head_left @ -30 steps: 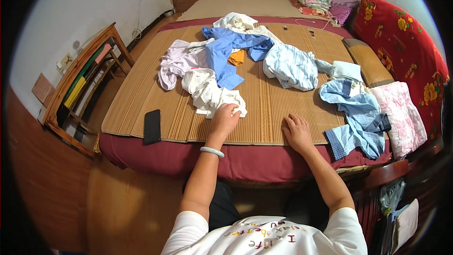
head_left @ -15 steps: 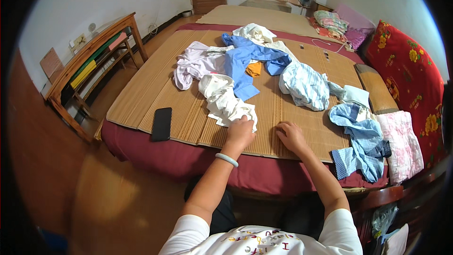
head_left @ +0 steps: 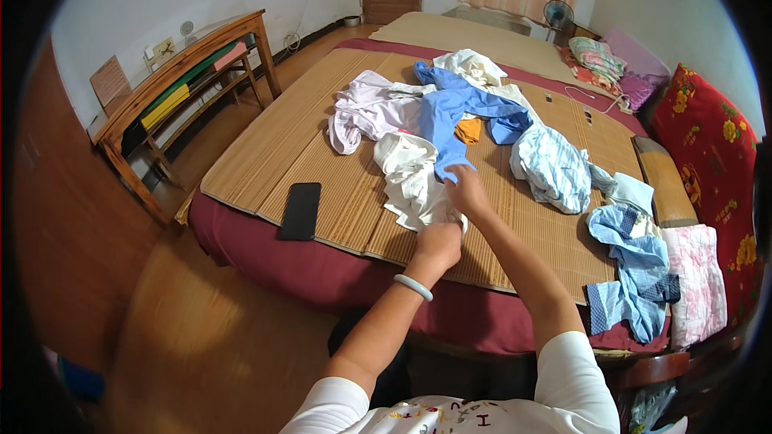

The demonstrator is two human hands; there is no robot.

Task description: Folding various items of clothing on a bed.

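White garment (head_left: 410, 181) crumpled, creased, on bamboo mat (head_left: 338, 169) near front bed edge; left hand (head_left: 438, 243) curled over its lower hem, right hand (head_left: 466, 191) fingers closed on upper fold; blue shirt (head_left: 450, 108) overlaps its top, lilac garment (head_left: 366, 108) beside; black phone (head_left: 301, 210) apart at left; striped shirt (head_left: 555, 165) at right

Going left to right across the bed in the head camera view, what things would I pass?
Wooden shelf beside the bed, black phone, white garment under the left hand and right hand, light striped shirt, blue checked shirt, pink folded cloth, red flowered cushion.
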